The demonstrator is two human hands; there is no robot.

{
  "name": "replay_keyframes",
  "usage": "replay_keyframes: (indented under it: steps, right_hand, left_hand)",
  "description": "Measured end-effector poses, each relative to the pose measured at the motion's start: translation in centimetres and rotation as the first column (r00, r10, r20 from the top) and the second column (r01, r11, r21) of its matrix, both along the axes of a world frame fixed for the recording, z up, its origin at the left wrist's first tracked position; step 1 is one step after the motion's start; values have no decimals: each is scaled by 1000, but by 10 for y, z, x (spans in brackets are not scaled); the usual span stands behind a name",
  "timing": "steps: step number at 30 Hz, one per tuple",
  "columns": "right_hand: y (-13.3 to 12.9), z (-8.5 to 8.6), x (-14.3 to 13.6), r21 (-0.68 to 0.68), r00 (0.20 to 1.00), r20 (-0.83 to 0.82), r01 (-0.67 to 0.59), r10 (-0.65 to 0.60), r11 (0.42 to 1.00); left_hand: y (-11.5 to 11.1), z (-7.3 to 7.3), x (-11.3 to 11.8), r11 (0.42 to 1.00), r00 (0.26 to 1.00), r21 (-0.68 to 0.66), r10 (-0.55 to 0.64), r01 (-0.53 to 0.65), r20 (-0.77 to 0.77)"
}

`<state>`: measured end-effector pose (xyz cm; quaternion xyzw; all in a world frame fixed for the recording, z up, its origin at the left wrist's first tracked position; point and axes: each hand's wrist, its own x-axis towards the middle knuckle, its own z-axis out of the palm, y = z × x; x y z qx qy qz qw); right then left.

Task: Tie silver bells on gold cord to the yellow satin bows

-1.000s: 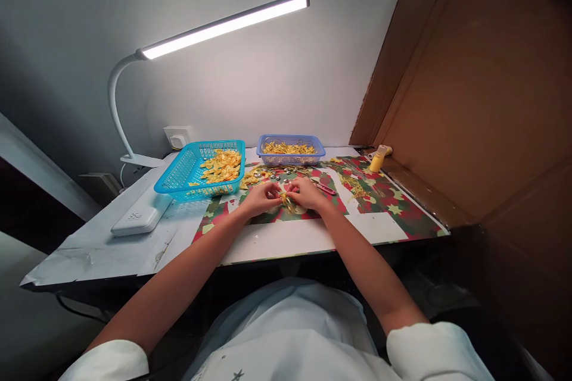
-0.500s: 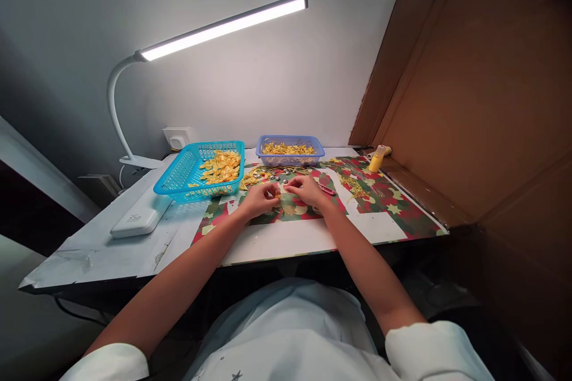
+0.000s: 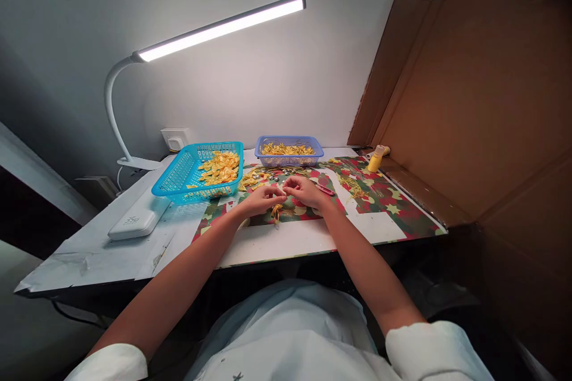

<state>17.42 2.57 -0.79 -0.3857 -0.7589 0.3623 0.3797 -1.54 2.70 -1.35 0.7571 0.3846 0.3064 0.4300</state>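
My left hand (image 3: 263, 200) is closed in a pinch over the patterned sheet, its fingertips close to those of my right hand. A small yellow ribbon piece (image 3: 276, 212) hangs just below its fingers. My right hand (image 3: 304, 191) pinches too; whatever sits between its fingertips is too small to name. Behind the hands lie loose yellow ribbon pieces (image 3: 250, 180) and several small shiny round bits (image 3: 271, 178). Right beside my right hand is a pink-handled tool (image 3: 324, 189), partly covered by it.
A turquoise basket (image 3: 179, 174) of yellow pieces stands left, a purple basket (image 3: 289, 159) of gold pieces at the back. A white power bank (image 3: 139, 218), a yellow bottle (image 3: 376, 159) and gold strands (image 3: 353, 186) lie around. A lit lamp (image 3: 223, 28) overhangs; cardboard (image 3: 482, 89) walls the right.
My left hand has turned and come closer to my right fingertips. The yellow ribbon piece, earlier at the left fingertips, now dangles lower beneath them. The view has shifted slightly.
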Motion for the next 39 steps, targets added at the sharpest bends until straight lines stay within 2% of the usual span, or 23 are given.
replay_keyframes:
  steps: [3, 6, 10, 16, 19, 23, 28, 34, 37, 39]
  right_hand:
    - [0, -1, -1, 58, 999, 10, 49, -50, 997]
    - [-2, -2, -3, 119, 994, 53, 88, -95, 989]
    - [-4, -4, -7, 236, 992, 72, 88, -107, 968]
    - [-5, -5, -8, 434, 964, 153, 131, -216, 891]
    - [-6, -5, -7, 478, 942, 229, 111, -246, 871]
    - [-7, -4, -6, 497, 929, 262, 103, -262, 862]
    - [-7, -5, -7, 416, 938, 250, 119, -239, 902]
    - [-5, -7, -13, 116, 985, -26, 172, -170, 978]
    - [-3, -5, -12, -48, 984, -140, 105, -111, 993]
    - [-2, -3, -9, -119, 989, -142, 19, -36, 993]
  left_hand:
    - [4, -4, 1, 995, 987, -76, 73, -62, 142]
    - [7, -8, 0, 977, 942, -152, 190, -152, 277]
    - [10, -11, 0, 944, 878, -232, 307, -233, 368]
    - [10, -15, 2, 918, 838, -246, 386, -310, 386]
    - [9, -16, 2, 924, 855, -211, 377, -319, 357]
    - [5, -15, 3, 939, 898, -91, 344, -332, 275]
    - [2, -14, 3, 952, 946, 59, 290, -301, 146]
    - [2, -14, 1, 967, 968, 94, 226, -236, 106]
    - [1, -12, 2, 976, 971, 60, 201, -210, 132]
    - [1, -11, 2, 980, 970, 33, 188, -195, 152]
